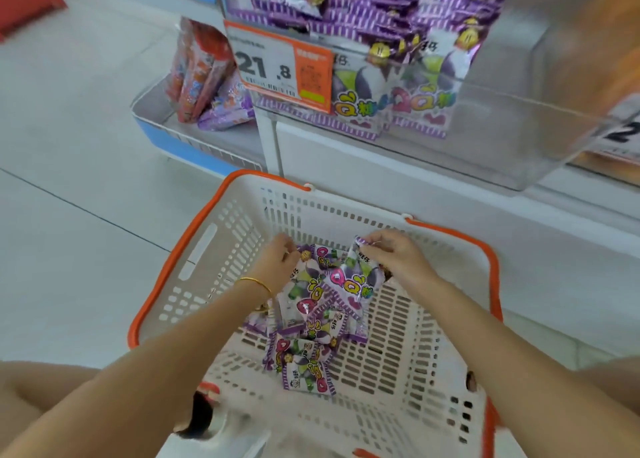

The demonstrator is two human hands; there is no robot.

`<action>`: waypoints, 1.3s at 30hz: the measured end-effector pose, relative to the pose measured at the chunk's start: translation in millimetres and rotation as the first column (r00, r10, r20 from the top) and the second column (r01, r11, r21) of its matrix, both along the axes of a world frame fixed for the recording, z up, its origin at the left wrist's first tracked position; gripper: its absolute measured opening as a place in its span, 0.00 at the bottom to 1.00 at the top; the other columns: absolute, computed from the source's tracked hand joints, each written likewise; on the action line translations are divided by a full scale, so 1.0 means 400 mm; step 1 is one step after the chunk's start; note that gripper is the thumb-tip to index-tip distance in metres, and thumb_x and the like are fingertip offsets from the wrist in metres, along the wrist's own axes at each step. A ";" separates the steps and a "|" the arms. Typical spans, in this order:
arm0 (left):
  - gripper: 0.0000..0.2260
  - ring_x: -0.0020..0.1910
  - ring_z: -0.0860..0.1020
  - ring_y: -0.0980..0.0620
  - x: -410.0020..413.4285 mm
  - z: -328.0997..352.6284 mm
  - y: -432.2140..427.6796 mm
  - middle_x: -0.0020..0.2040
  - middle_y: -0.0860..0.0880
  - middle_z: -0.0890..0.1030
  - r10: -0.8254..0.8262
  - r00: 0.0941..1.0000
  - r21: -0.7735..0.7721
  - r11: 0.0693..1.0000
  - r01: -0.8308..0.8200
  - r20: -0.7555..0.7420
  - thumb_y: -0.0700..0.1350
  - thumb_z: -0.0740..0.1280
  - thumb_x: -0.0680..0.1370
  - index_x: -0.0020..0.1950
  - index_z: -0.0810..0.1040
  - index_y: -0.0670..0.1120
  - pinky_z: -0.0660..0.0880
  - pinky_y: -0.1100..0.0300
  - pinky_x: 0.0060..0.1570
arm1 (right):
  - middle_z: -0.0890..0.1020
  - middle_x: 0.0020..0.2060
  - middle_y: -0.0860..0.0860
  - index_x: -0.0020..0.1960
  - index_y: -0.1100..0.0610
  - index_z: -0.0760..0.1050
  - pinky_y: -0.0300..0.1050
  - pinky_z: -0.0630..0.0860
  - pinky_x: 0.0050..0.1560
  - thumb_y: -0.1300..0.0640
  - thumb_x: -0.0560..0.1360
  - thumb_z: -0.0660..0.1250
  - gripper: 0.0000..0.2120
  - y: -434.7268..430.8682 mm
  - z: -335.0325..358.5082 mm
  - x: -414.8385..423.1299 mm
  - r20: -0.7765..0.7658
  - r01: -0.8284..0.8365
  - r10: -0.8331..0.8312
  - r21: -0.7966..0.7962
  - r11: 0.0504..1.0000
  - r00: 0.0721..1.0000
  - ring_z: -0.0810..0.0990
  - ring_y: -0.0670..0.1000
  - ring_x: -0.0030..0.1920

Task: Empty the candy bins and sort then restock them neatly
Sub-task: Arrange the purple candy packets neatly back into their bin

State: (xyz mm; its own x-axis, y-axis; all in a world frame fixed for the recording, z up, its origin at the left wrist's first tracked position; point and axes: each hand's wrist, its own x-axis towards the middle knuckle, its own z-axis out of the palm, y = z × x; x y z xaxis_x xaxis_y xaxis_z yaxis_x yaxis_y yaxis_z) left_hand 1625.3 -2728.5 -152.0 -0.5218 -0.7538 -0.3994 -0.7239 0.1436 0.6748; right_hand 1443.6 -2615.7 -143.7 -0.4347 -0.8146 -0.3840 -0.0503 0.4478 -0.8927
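A white shopping basket (408, 350) with orange rim sits on the floor below me. Several purple-and-white candy packets (308, 360) lie in a pile on its bottom. My right hand (394, 256) pinches the top corner of one candy packet (353, 281) and holds it tilted above the pile. My left hand (277, 260), with a gold bangle on the wrist, reaches into the far side of the pile, fingers curled down onto a packet; its grip is hidden. Above, a clear plastic bin (502, 125) holds more purple packets (388, 24) stacked at its left.
An orange price tag (280, 66) reading 21.8 hangs on the bin's front. A lower shelf at left holds red and purple bags (204, 83) behind a blue edge. Another price tag (623, 128) shows at right. Pale floor tiles lie to the left.
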 end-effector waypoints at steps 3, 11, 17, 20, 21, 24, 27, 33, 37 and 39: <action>0.03 0.26 0.66 0.53 -0.009 0.105 0.014 0.31 0.50 0.69 -0.023 0.996 0.037 0.999 0.027 -0.084 0.42 0.60 0.81 0.46 0.69 0.46 0.68 0.63 0.26 | 0.82 0.43 0.50 0.46 0.57 0.77 0.42 0.74 0.53 0.63 0.75 0.68 0.03 0.007 0.082 0.009 -0.048 -0.156 0.154 -0.025 0.988 0.987 0.80 0.48 0.45; 0.10 0.42 0.82 0.42 0.021 0.283 0.087 0.50 0.37 0.82 0.438 0.852 0.541 0.808 -0.233 -0.287 0.49 0.67 0.77 0.51 0.77 0.42 0.81 0.48 0.45 | 0.81 0.40 0.48 0.45 0.57 0.73 0.35 0.75 0.42 0.61 0.77 0.65 0.03 0.037 0.173 0.080 -0.057 -0.071 0.060 -0.219 0.973 0.997 0.79 0.39 0.37; 0.08 0.32 0.82 0.47 0.042 0.309 0.124 0.40 0.40 0.84 0.633 0.673 0.681 0.686 -0.258 -0.383 0.44 0.67 0.77 0.44 0.76 0.38 0.82 0.56 0.34 | 0.81 0.34 0.51 0.45 0.55 0.73 0.34 0.68 0.26 0.58 0.79 0.63 0.04 0.039 0.197 0.134 0.093 0.043 -0.020 -0.249 0.968 0.995 0.76 0.44 0.28; 0.09 0.30 0.82 0.47 0.041 0.294 0.110 0.39 0.40 0.83 0.657 0.687 0.630 0.683 -0.370 -0.309 0.44 0.68 0.77 0.42 0.75 0.38 0.81 0.56 0.33 | 0.80 0.33 0.50 0.47 0.57 0.71 0.34 0.68 0.27 0.57 0.80 0.62 0.05 0.047 0.212 0.148 0.064 -0.098 0.115 -0.234 0.967 0.991 0.76 0.43 0.28; 0.09 0.30 0.82 0.47 0.041 0.293 0.105 0.40 0.40 0.83 0.667 0.684 0.635 0.671 -0.382 -0.294 0.44 0.68 0.77 0.45 0.76 0.37 0.81 0.56 0.32 | 0.80 0.33 0.49 0.48 0.58 0.70 0.34 0.68 0.28 0.56 0.80 0.61 0.05 0.048 0.215 0.153 0.035 -0.147 0.159 -0.224 0.963 0.987 0.76 0.41 0.28; 0.14 0.35 0.83 0.45 0.037 0.297 0.098 0.47 0.37 0.83 0.711 0.642 0.707 0.609 -0.360 -0.286 0.45 0.68 0.77 0.55 0.76 0.34 0.81 0.56 0.31 | 0.80 0.34 0.51 0.47 0.56 0.70 0.36 0.69 0.29 0.54 0.80 0.61 0.06 0.043 0.211 0.171 0.041 -0.120 0.133 -0.231 0.966 0.990 0.76 0.42 0.29; 0.17 0.42 0.82 0.42 0.026 0.314 0.106 0.53 0.35 0.81 0.693 0.630 0.768 0.598 -0.229 -0.351 0.43 0.67 0.77 0.61 0.75 0.33 0.81 0.54 0.35 | 0.81 0.36 0.53 0.44 0.53 0.71 0.40 0.72 0.32 0.53 0.78 0.63 0.06 0.033 0.198 0.181 0.192 0.103 -0.054 -0.254 0.962 0.980 0.78 0.49 0.32; 0.11 0.42 0.81 0.42 0.014 0.307 0.117 0.49 0.37 0.82 0.617 0.697 0.718 0.663 -0.210 -0.366 0.43 0.60 0.81 0.59 0.74 0.37 0.79 0.47 0.47 | 0.79 0.37 0.53 0.43 0.54 0.70 0.40 0.71 0.32 0.56 0.79 0.63 0.06 0.026 0.193 0.166 0.040 0.106 -0.098 -0.304 0.947 0.994 0.77 0.48 0.33; 0.15 0.43 0.82 0.41 0.021 0.298 0.100 0.53 0.37 0.81 0.539 0.765 0.665 0.719 -0.199 -0.353 0.47 0.58 0.82 0.64 0.73 0.40 0.79 0.46 0.45 | 0.76 0.43 0.48 0.42 0.51 0.72 0.36 0.71 0.41 0.60 0.77 0.66 0.07 0.026 0.211 0.118 -0.389 -0.079 -0.071 -0.357 0.931 0.919 0.76 0.44 0.39; 0.19 0.50 0.82 0.39 0.025 0.306 0.095 0.54 0.39 0.82 0.478 0.812 0.692 0.710 -0.132 -0.335 0.53 0.61 0.80 0.65 0.72 0.42 0.79 0.43 0.51 | 0.73 0.43 0.44 0.42 0.51 0.73 0.32 0.69 0.42 0.61 0.75 0.68 0.07 0.025 0.231 0.108 -0.477 -0.151 -0.054 -0.382 0.912 0.877 0.73 0.40 0.39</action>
